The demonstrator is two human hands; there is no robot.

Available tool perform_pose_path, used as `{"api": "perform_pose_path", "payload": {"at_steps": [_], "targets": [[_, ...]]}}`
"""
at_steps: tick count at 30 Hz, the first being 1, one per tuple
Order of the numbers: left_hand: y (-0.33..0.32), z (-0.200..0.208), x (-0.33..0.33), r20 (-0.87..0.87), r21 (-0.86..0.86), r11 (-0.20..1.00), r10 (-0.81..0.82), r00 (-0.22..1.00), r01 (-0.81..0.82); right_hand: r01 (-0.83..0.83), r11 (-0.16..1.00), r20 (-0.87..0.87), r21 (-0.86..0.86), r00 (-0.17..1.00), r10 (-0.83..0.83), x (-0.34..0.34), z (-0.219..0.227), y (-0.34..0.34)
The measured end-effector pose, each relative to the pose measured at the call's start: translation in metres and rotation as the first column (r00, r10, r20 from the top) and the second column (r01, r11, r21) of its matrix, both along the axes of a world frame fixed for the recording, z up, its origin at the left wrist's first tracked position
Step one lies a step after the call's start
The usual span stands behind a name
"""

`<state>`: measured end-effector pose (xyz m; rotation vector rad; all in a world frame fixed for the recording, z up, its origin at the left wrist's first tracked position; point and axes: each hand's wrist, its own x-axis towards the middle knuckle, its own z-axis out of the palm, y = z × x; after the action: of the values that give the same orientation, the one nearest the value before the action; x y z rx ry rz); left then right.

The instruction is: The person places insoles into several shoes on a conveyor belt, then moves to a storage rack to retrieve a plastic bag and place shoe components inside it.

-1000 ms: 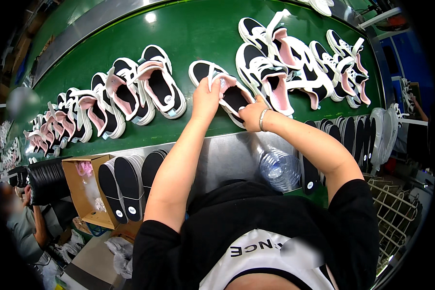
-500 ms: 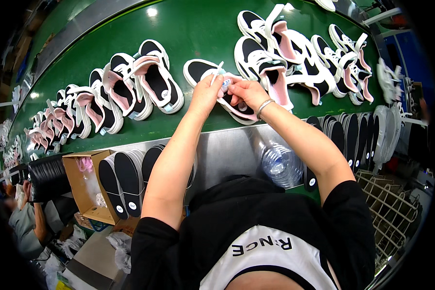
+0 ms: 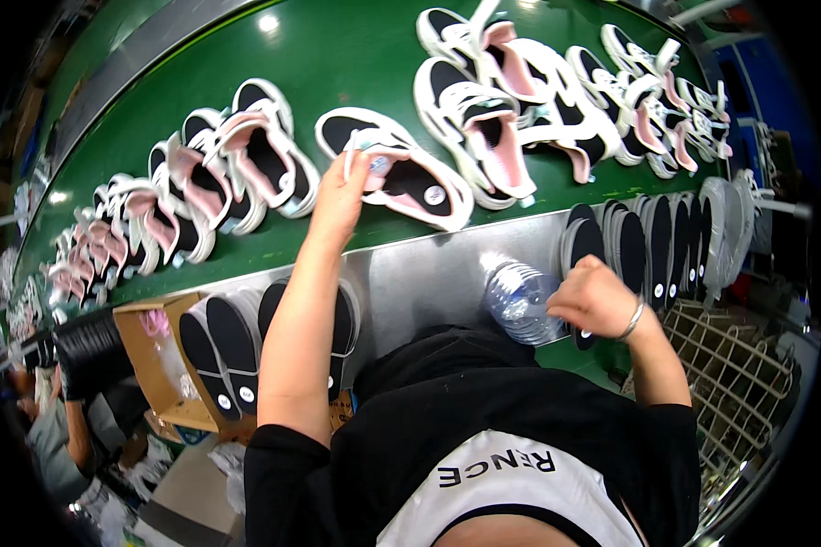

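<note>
Our desk (image 3: 342, 55) shone green. Our left hand (image 3: 339, 202) held the light-looking shoe (image 3: 416, 153) by its soft-looking tongue (image 3: 379, 168). Our right hand (image 3: 597, 299) curled, maybe empty.

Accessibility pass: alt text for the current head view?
A person's left hand grips a pink-lined black-and-white shoe on a green table. The right hand is near a clear bottle and black insoles; more shoes stand either side.

Letters (image 3: 500, 466) on shirt (image 3: 483, 401), round labels (image 3: 246, 394) on insoles (image 3: 584, 239)
</note>
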<state>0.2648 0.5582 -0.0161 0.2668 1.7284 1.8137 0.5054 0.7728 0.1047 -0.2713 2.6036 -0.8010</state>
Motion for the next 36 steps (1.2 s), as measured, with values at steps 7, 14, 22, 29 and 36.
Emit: {"api": "perform_pose_path", "payload": {"at_steps": [7,14,22,29,36], "targets": [[-0.003,0.038,-0.06,-0.834,-0.471,0.731,-0.186,0.519,-0.495,0.025,0.966,0.096,0.255,0.994,-0.051,0.042,-0.012,-0.012],[0.074,0.049,0.031,-0.86,-0.389,0.919,-0.389,0.33,0.068,0.574,0.746,-0.337,0.337,0.814,-0.473,-0.021,-0.047,0.07],[0.123,0.008,0.071,-0.675,-0.68,0.728,-0.667,0.314,0.085,0.745,0.461,-0.477,0.483,0.665,-0.574,-0.088,-0.118,0.168],[0.11,0.014,0.048,-0.813,-0.483,0.875,-0.466,0.349,0.042,0.865,0.388,-0.244,0.318,0.47,-0.848,-0.094,-0.106,0.205],[0.109,-0.033,0.036,-0.438,-0.395,0.892,0.026,0.899,-0.219,0.599,0.774,-0.64,0.203,0.68,-0.358,-0.129,-0.06,0.095]]}}
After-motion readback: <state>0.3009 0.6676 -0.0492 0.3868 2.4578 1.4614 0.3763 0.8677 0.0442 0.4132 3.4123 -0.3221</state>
